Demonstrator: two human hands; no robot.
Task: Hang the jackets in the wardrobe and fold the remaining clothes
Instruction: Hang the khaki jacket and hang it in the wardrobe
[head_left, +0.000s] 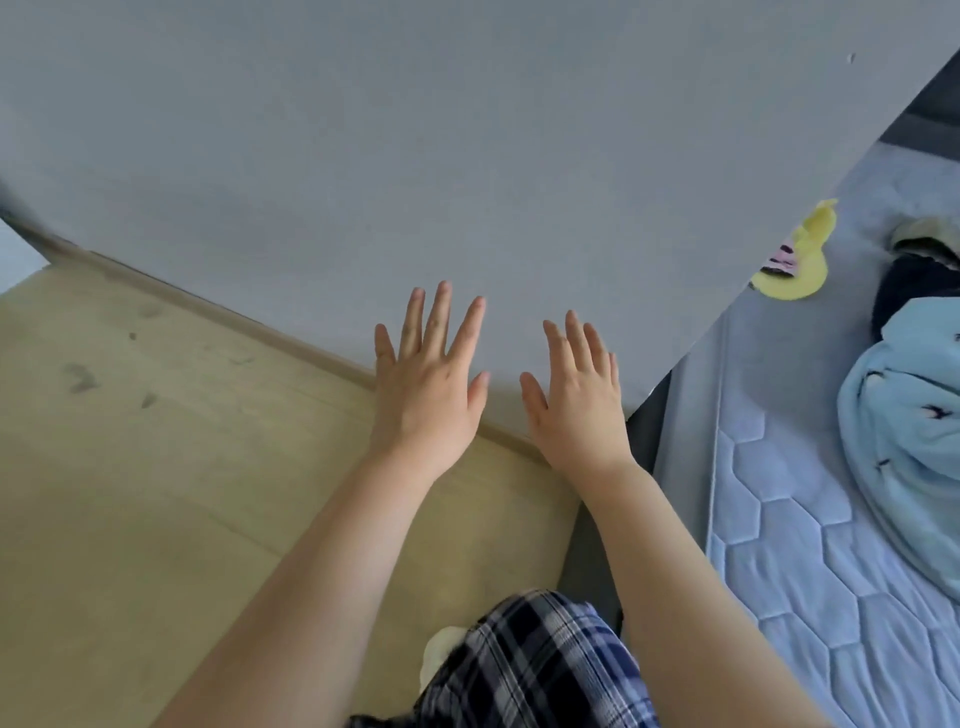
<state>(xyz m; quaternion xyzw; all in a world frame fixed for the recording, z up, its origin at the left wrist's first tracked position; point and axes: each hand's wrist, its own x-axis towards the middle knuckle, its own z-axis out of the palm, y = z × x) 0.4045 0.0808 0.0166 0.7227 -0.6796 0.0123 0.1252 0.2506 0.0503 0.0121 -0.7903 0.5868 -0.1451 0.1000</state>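
Observation:
My left hand (428, 379) and my right hand (579, 395) are stretched out side by side with fingers spread, palms facing a plain grey panel (415, 156), and neither holds anything. On the mattress (810, 561) to the right lie a light blue garment (904, 441) with small dark marks, a dark garment (914, 291) behind it, and a yellow item (800, 265) with a pink and black striped patch. No hanger or wardrobe interior is in view.
Pale wooden floor (156, 493) fills the lower left, with a few dark scuffs. A skirting strip (234, 317) runs along the foot of the grey panel. My plaid shorts (530, 670) show at the bottom.

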